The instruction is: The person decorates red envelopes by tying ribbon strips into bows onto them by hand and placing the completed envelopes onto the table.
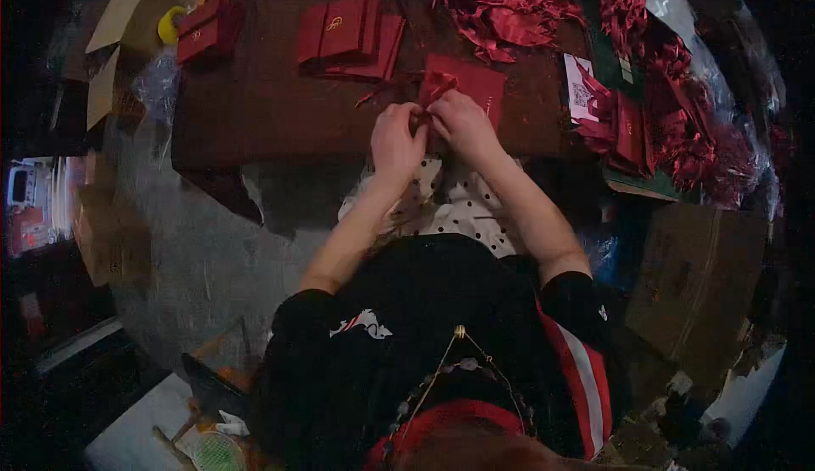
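Observation:
Both my hands meet near the front edge of the dark cloth-covered table. My left hand is closed, its fingertips pinching the end of a red ribbon. Beside it my right hand has its fingers closed on the same ribbon, which bunches up above the fingertips. Under and behind the right hand lies a flat red card or box with small print on it. The exact grip between the fingertips is partly hidden.
Stacked red boxes with a gold emblem lie behind my hands, another red stack to the left near yellow tape. A heap of red ribbons fills the back. At right are a QR-code card and more ribbons.

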Demonstrator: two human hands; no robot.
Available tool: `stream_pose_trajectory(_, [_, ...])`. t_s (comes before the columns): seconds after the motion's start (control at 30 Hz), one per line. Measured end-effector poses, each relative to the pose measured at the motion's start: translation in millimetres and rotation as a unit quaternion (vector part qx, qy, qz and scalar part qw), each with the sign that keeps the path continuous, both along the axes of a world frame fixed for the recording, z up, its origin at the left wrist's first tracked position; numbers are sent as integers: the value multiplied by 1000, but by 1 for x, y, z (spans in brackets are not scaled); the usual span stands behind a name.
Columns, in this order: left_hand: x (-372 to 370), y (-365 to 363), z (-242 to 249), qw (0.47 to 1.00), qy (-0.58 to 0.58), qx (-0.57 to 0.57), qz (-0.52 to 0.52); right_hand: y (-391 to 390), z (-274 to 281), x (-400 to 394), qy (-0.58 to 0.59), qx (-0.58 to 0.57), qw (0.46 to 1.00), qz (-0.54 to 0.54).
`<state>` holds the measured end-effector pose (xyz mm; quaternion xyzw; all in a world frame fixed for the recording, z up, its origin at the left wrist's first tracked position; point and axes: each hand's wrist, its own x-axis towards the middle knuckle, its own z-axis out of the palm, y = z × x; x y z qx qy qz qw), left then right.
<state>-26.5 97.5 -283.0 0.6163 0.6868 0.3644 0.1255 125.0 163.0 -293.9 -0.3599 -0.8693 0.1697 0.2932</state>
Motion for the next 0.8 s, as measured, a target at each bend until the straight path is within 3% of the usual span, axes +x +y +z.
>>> stream_pose_trajectory(0.07, [1, -1, -2, 1000, -18, 14, -8, 2, -1, -1, 6, 0, 1000, 0])
stream_pose_trajectory(0.17, [-2, -1, 3, 996, -46, -69, -20, 6, 2, 0, 29, -34, 999, 15])
stream_pose_trajectory(0.33, [-11, -1, -1, 994, -74, -38, -66, -1, 10, -3, 127, -149, 981, -14])
stream_pose_trajectory(0.37, [-16, 0, -2, 985, -133, -71, -89, 0, 9, -3, 122, -159, 979, -25])
stream_pose_trajectory(0.47, [-38, 7, -9, 974, -179, -72, -121, -2, 16, 2, 97, -115, 988, -37])
stream_pose_trajectory(0.5, [-37, 8, -4, 974, -178, -70, -121, -1, 11, 3, 56, -121, 990, -55])
stream_pose_trajectory(0.57, [-33, 11, 5, 986, -49, -128, -96, -2, 2, 2, 75, -109, 989, -61])
stream_pose_trajectory(0.63, [-24, 13, 22, 987, -12, -137, -83, -3, 4, 4, 92, -105, 988, -60])
stream_pose_trajectory(0.7, [-29, 26, 23, 977, -76, -152, -127, 0, -2, 7, 111, -121, 984, -64])
stream_pose_trajectory(0.73, [-35, 35, 12, 954, -173, -170, -174, 1, -5, 7, 146, -151, 975, -78])
stream_pose_trajectory(0.8, [-46, 40, 3, 861, -370, -304, -173, 2, -6, 14, 158, -193, 965, -80])
